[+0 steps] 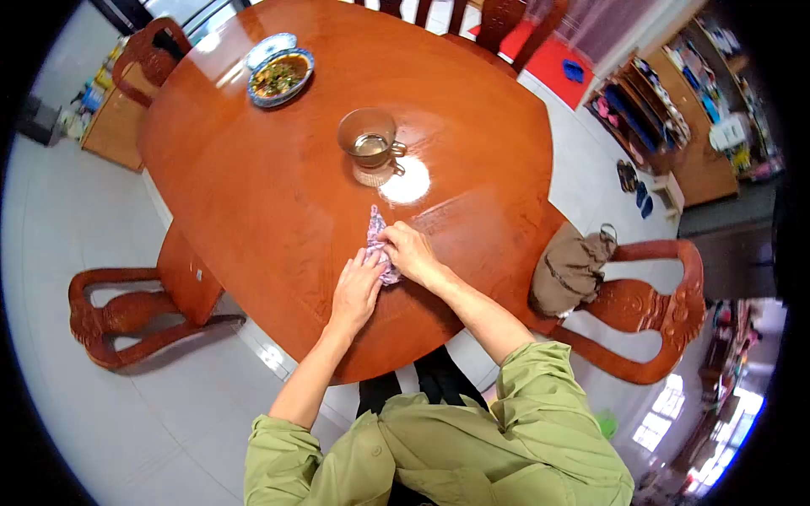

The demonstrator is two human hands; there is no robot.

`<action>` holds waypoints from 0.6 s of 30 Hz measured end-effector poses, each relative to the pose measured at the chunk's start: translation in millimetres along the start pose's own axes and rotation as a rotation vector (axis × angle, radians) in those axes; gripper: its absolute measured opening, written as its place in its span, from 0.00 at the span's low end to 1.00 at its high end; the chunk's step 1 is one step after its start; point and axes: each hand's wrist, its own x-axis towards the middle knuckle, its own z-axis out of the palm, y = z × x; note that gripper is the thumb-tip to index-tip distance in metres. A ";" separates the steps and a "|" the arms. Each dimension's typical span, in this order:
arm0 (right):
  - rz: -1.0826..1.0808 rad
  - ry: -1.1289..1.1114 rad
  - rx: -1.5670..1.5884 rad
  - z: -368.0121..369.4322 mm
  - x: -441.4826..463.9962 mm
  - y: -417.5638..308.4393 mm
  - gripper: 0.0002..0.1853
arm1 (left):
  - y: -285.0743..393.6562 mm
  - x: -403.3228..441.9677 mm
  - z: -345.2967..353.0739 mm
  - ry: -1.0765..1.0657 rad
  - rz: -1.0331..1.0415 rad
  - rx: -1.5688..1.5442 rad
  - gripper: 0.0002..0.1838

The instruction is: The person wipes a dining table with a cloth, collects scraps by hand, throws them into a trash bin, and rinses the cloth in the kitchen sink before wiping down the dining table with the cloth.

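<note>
A small purple-and-white patterned cloth (375, 223) lies bunched and folded into a narrow shape on the table, close to its near edge. My left hand (359, 291) rests over the cloth's left side, fingers stretched out and slightly apart, tips on the fabric. From the right, my right hand (411, 251) is closed on the upper middle of the cloth, its fingers bent and pinching the fabric. The cloth's pointed end sticks out beyond both hands, and its lower part shows between them. My fingers hide the middle of it.
A clear brown-tinted glass cup (368, 128) stands beyond the cloth on the glossy wooden table (245, 190). Farther left sits a blue-rimmed dish of food (281, 78). A brown drawstring bag (567, 268) lies on the right chair (645, 307); another chair (135, 305) is at left.
</note>
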 end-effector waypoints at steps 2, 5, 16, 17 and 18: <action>-0.002 0.195 0.067 -7.3 -15.2 1.3 0.07 | 3.5 0.0 -11.4 0.109 0.095 -0.010 0.17; 0.183 0.272 0.111 -56.6 -69.6 -38.3 0.08 | 5.7 -10.0 -27.3 0.132 0.256 0.121 0.19; -0.064 0.164 -0.477 2.8 -107.1 14.0 0.23 | 4.3 11.1 35.1 -0.125 0.353 0.205 0.31; -0.028 0.153 -0.471 -9.1 -93.1 21.7 0.23 | 4.5 30.8 39.8 -0.142 0.354 0.227 0.31; 0.012 0.135 -0.457 -18.3 -82.6 30.6 0.23 | 4.3 52.6 43.3 -0.168 0.349 0.250 0.31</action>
